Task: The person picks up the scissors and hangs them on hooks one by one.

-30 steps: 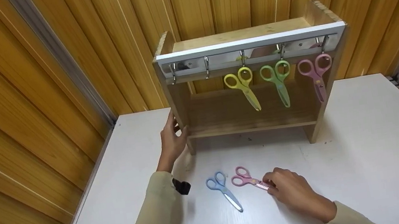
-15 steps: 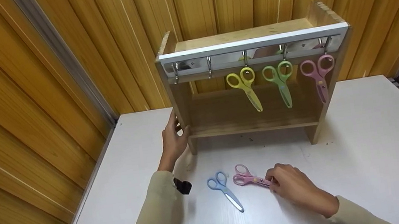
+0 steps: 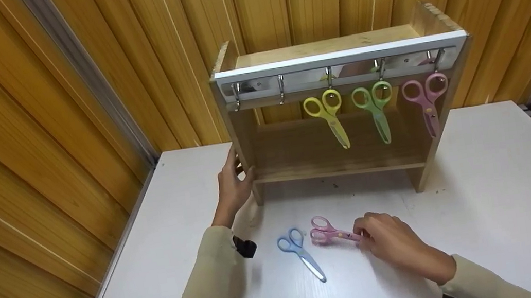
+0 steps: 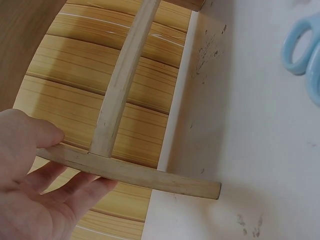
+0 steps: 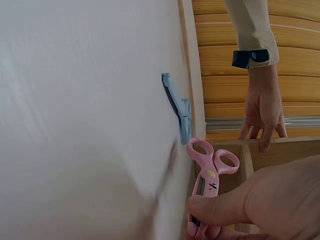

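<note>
Pink scissors (image 3: 328, 232) are pinched at the blade end by my right hand (image 3: 394, 241), handle loops pointing left. In the right wrist view, the thumb (image 5: 220, 207) presses on the blades and the scissors are tilted up. Blue scissors (image 3: 302, 255) lie on the table just to the left. My left hand (image 3: 233, 187) holds the left side panel of a wooden shelf (image 3: 339, 174), thumb on one side and fingers on the other (image 4: 75, 187). Yellow scissors (image 3: 330, 118), green scissors (image 3: 376, 111) and mauve scissors (image 3: 428, 102) hang from the shelf's hook rail (image 3: 256, 86).
Two hooks at the left of the rail, one at the end (image 3: 236, 97) and one beside it (image 3: 281, 89), bear nothing. The shelf stands on a white table (image 3: 189, 196) before a wood-patterned wall (image 3: 259, 9). Metal strips (image 3: 89, 75) run along the wall corners.
My right hand has drawn the pink scissors slightly up from the table, and they have turned a little. The left hand keeps its hold on the shelf, and the blue scissors stay put.
</note>
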Motion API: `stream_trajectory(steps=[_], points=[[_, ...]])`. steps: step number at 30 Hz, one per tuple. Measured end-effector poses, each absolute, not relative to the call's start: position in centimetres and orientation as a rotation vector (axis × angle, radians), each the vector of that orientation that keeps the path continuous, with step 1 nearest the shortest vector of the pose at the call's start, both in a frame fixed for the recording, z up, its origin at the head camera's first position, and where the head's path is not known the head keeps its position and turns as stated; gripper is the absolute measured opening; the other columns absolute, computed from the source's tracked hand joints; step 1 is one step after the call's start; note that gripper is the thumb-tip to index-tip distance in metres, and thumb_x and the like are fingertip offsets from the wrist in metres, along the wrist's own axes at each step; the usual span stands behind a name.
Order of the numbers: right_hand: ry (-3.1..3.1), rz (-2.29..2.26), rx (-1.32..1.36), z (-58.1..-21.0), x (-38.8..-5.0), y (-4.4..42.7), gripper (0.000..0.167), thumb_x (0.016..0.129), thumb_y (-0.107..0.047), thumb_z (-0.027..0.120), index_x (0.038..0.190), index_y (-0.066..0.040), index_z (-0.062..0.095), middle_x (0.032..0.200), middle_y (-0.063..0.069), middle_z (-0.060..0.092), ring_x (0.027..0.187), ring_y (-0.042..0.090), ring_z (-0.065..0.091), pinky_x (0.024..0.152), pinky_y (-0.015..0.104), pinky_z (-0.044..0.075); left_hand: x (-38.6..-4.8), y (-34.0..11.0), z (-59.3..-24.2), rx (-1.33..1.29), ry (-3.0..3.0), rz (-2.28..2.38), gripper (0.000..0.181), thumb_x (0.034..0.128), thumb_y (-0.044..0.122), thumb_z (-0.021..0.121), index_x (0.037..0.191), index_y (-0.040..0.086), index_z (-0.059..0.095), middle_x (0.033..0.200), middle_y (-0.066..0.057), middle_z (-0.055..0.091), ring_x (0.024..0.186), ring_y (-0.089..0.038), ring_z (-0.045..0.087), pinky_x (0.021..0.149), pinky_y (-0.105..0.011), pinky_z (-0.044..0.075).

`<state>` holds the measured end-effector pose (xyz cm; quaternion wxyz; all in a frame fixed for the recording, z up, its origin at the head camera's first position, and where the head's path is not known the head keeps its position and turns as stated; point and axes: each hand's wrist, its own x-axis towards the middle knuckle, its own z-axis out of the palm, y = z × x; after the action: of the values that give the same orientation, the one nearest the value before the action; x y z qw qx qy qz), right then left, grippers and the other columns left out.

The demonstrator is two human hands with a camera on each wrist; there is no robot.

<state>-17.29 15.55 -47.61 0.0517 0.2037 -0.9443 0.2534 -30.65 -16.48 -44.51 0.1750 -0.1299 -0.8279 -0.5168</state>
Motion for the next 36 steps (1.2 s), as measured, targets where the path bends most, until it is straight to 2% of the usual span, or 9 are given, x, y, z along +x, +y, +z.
stream_trajectory(steps=[9, 18, 29, 36], points=[[-2.767, 0.772, 0.669, -44.5, -17.8, 15.6, 0.021, 0.078, 0.006, 0.083, 0.085, -0.013, 0.077, 0.075, -0.008, 0.062, 0.068, 0.009, 0.057, 0.059, 0.03, 0.049, -30.7, -16.3, -44.4, -0.375, -2.348, -1.449, 0.078, 0.0965, -0.006, 0.062, 0.163, 0.01, 0.026, 0.159, -0.015, 0.044, 0.134, -0.034, 0.056, 0.106, -0.042, 0.053], [-2.651, 0.899, 0.645, -41.3, -18.0, 15.2, 0.019, 0.081, 0.001, 0.084, 0.092, -0.012, 0.077, 0.083, -0.006, 0.063, 0.076, 0.009, 0.062, 0.065, 0.028, 0.058, -30.6, -16.5, -44.5, -0.411, -2.317, -1.437, 0.077, 0.0956, -0.008, 0.061, 0.163, 0.007, 0.027, 0.157, -0.017, 0.045, 0.133, -0.036, 0.056, 0.105, -0.042, 0.054], [-2.367, 1.155, 0.639, -38.5, -19.5, 13.8, 0.016, 0.083, 0.001, 0.083, 0.094, -0.009, 0.077, 0.084, -0.003, 0.064, 0.073, 0.01, 0.061, 0.063, 0.021, 0.057, -30.7, -16.5, -44.5, -0.393, -2.316, -1.468, 0.079, 0.0952, -0.008, 0.061, 0.163, 0.01, 0.027, 0.158, -0.015, 0.044, 0.135, -0.034, 0.054, 0.107, -0.044, 0.053], [-2.283, 1.352, 0.59, -37.2, -20.2, 12.4, 0.013, 0.088, -0.004, 0.08, 0.099, -0.009, 0.077, 0.088, -0.002, 0.067, 0.076, 0.012, 0.064, 0.065, 0.023, 0.059, -30.7, -16.6, -44.6, -0.393, -2.341, -1.438, 0.077, 0.0969, -0.004, 0.061, 0.164, 0.008, 0.024, 0.159, -0.016, 0.043, 0.136, -0.036, 0.054, 0.106, -0.045, 0.053]])
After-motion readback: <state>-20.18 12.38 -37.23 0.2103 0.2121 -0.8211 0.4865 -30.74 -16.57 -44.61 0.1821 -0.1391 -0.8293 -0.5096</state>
